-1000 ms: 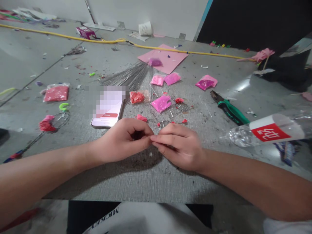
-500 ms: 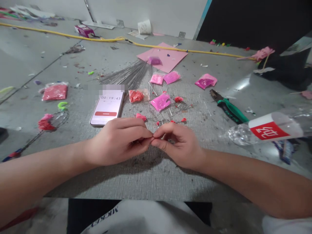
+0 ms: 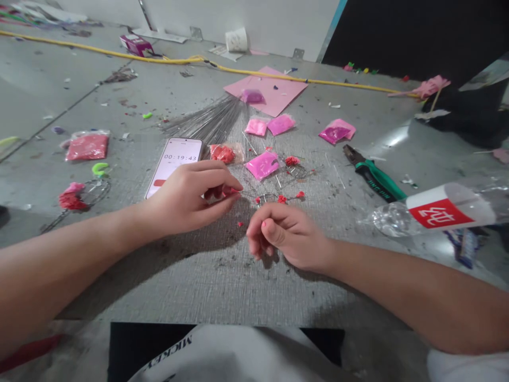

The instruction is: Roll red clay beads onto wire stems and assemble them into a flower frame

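My left hand (image 3: 194, 196) reaches over the lower part of the phone, thumb and forefinger closing on a lump of pink-red clay (image 3: 229, 190). Part of this lump is hidden by the fingers. My right hand (image 3: 288, 236) is loosely curled above the table, and a tiny red bit of clay (image 3: 263, 224) shows at its thumb tip, against the forefinger. Between the hands, a small red crumb (image 3: 240, 224) lies on the table. Just beyond my right hand are bent wire pieces with red clay blobs (image 3: 281, 199).
The phone (image 3: 181, 154) shows a timer. Behind are clay packets (image 3: 262, 165), a fan of thin wires (image 3: 202, 123) and pink paper (image 3: 278, 95). Green-handled pliers (image 3: 376, 175) and a plastic bottle (image 3: 439, 207) lie at right. A wire piece with red clay (image 3: 71, 197) lies at left.
My hands, fingertips together before, have parted. The left moved up and left to the clay lump; the right turned and curled. A red crumb now shows on the table.
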{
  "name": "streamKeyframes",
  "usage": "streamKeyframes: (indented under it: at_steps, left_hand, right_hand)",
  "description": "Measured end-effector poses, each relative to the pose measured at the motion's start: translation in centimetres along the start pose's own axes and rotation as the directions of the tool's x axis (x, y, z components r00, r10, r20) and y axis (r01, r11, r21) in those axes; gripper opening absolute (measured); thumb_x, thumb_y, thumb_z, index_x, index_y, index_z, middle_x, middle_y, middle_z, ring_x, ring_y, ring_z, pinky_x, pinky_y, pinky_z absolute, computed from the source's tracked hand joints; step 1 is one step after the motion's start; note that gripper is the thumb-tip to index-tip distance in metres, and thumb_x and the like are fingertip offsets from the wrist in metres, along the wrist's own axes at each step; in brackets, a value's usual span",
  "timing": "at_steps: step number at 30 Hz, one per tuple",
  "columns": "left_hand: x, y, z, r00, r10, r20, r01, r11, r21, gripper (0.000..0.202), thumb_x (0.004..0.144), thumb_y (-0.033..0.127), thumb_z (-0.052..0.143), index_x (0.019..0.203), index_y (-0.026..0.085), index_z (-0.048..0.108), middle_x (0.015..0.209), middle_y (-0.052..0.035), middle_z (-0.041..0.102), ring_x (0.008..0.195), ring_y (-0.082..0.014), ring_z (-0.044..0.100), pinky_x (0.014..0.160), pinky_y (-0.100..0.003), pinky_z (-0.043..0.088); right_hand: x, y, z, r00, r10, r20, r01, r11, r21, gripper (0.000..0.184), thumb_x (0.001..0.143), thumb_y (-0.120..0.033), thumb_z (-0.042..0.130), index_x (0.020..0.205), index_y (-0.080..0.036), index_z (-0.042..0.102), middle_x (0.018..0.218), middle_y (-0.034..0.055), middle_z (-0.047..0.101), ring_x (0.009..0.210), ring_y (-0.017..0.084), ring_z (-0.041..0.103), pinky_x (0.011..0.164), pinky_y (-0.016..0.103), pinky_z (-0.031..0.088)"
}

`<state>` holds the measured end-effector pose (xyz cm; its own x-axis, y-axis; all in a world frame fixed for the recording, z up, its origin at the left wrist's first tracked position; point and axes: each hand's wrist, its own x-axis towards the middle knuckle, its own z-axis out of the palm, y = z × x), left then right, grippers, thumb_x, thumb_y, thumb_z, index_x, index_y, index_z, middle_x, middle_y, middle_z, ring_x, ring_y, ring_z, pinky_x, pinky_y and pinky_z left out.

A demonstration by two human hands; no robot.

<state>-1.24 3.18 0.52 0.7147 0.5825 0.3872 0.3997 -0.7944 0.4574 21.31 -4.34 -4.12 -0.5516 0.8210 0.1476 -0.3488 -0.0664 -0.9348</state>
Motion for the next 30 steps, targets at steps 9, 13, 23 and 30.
streamKeyframes:
  at_steps: [9,13,23,30]
  left_hand:
    - [0.6,-2.0,-0.6,0.915,0.232,0.331,-0.260,0.965,0.042,0.019,0.088,0.019,0.066,0.101,0.026,0.079,0.103,-0.0080,0.072,0.093,-0.0223,0.062,0.084,-0.035,0.049]
    - [0.5,-2.0,-0.3,0.885,0.241,0.399,-0.271,0.963,0.018,0.020,0.096,0.019,0.060,0.099,0.025,0.079,0.103,-0.0074,0.072,0.096,-0.0221,0.060,0.087,-0.035,0.047]
    - [0.2,-1.8,0.3,0.882,0.230,0.411,-0.267,0.963,0.033,0.018,0.101,0.022,0.059,0.096,0.025,0.076,0.101,-0.0043,0.071,0.096,-0.0217,0.057,0.091,-0.036,0.037]
    - [0.0,-1.3,0.2,0.890,0.137,0.436,-0.188,0.979,0.076,0.017,0.103,0.025,0.055,0.099,0.025,0.072,0.102,-0.0039,0.071,0.099,-0.0229,0.056,0.089,-0.035,0.036]
  right_hand:
    - [0.4,0.0,-0.3,0.998,0.038,-0.045,-0.037,0.999,0.010,0.029,0.094,-0.045,0.071,0.090,-0.016,0.064,0.068,-0.0033,0.067,0.056,0.007,0.065,0.050,0.017,0.048]
    - [0.3,-0.1,-0.2,0.997,0.045,-0.059,-0.045,0.999,0.015,0.029,0.097,-0.044,0.068,0.092,-0.017,0.065,0.069,-0.0028,0.066,0.058,0.006,0.064,0.053,0.017,0.049]
    - [0.5,-0.2,-0.1,0.994,0.066,-0.082,-0.066,0.998,0.005,0.033,0.096,-0.049,0.067,0.091,-0.017,0.065,0.067,-0.0033,0.066,0.055,0.007,0.062,0.051,0.018,0.046]
    - [0.5,-0.3,0.0,0.992,0.080,-0.092,-0.081,0.997,-0.012,0.035,0.097,-0.051,0.066,0.090,-0.017,0.064,0.068,-0.0029,0.065,0.056,0.007,0.062,0.052,0.019,0.046]
